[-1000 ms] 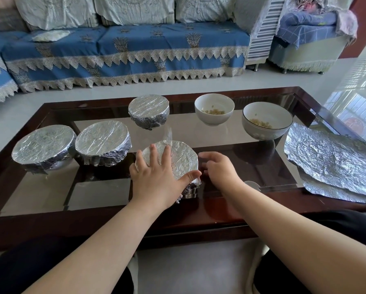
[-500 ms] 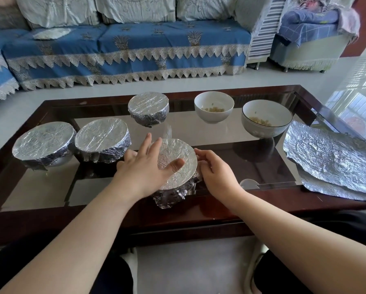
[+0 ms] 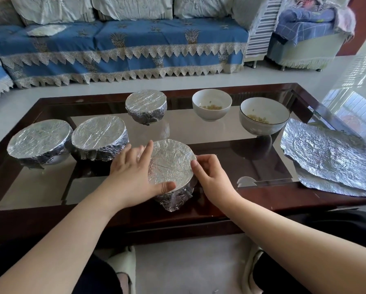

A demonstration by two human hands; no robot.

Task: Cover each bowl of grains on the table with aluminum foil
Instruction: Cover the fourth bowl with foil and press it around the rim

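**Foil-wrapped bowl held between two hands at the near edge of a glass table**

The foil-covered bowl (image 3: 173, 166) stands on the glass table (image 3: 220, 132), close to its near wooden rim and roughly at the middle of its width. Foil is drawn flat across the mouth and crumpled down the sides. The left hand (image 3: 133, 177) lies against the bowl's left side: its fingers extend along the far-left rim, and its thumb (image 3: 167, 186) presses on the near edge of the foil top. The right hand (image 3: 211, 177) is at the bowl's right side, its fingers curled and pinching the foil at the rim.

Three further wrapped bowls stand on the table: the left wrapped bowl (image 3: 39, 141) and the middle wrapped bowl (image 3: 100, 136), just beside each other at the left, and the far wrapped bowl (image 3: 146, 106) behind them, nearer the centre. To the right of it stand two uncovered bowls, each with a small amount of pale grain at the bottom: the white bowl (image 3: 211, 107) and, nearer the right, the dark-rimmed bowl (image 3: 263, 118). Loose foil sheets (image 3: 326, 153) lie stacked and wrinkled at the table's right end.

Beyond the table stands a sofa (image 3: 122, 45) under a blue cover with a lace fringe.
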